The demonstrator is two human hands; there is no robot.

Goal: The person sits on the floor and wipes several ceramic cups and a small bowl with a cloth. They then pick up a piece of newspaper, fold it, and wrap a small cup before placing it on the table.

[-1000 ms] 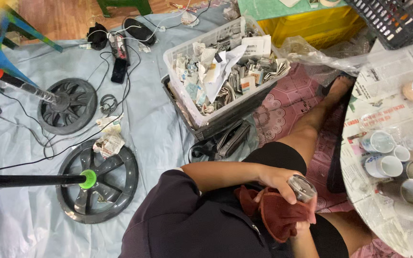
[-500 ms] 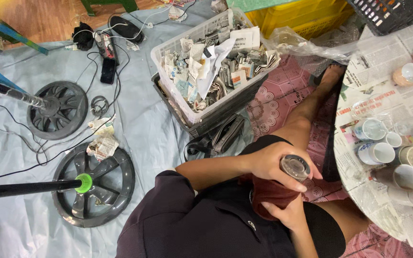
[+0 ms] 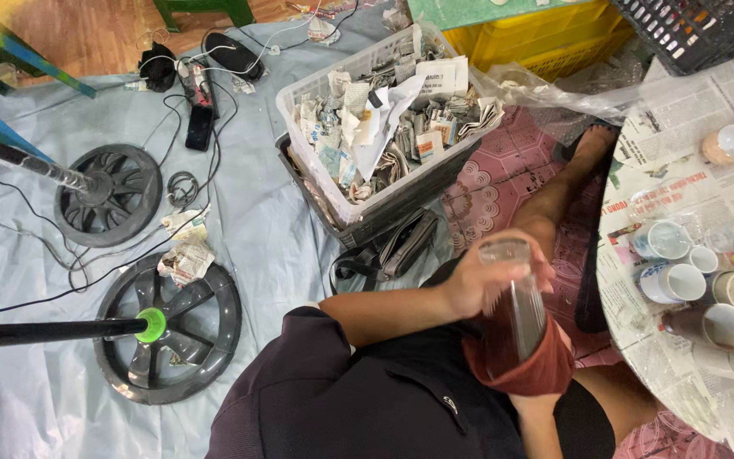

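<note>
My left hand (image 3: 469,287) is closed around the upper part of a tall clear glass (image 3: 516,297), just below its rim. The glass stands nearly upright over my lap, its open mouth tilted toward the camera. A reddish-brown cloth (image 3: 520,367) wraps the lower end of the glass. My right hand (image 3: 537,406) holds that cloth from below and is mostly hidden by it; only the wrist and forearm show. I sit on the floor in a dark shirt, with one leg stretched out toward the upper right.
A grey basket (image 3: 297,115) of crumpled newspaper scraps stands ahead, a black bag (image 3: 401,246) against it. A round newspaper-covered table (image 3: 664,136) at the right holds several cups. Two black round stand bases (image 3: 108,197) (image 3: 176,333), cables and a yellow crate (image 3: 554,34) are around.
The glass has come up from my lap and turned more upright. My left hand shifted to grip it near the rim, while the cloth slid down around its lower end.
</note>
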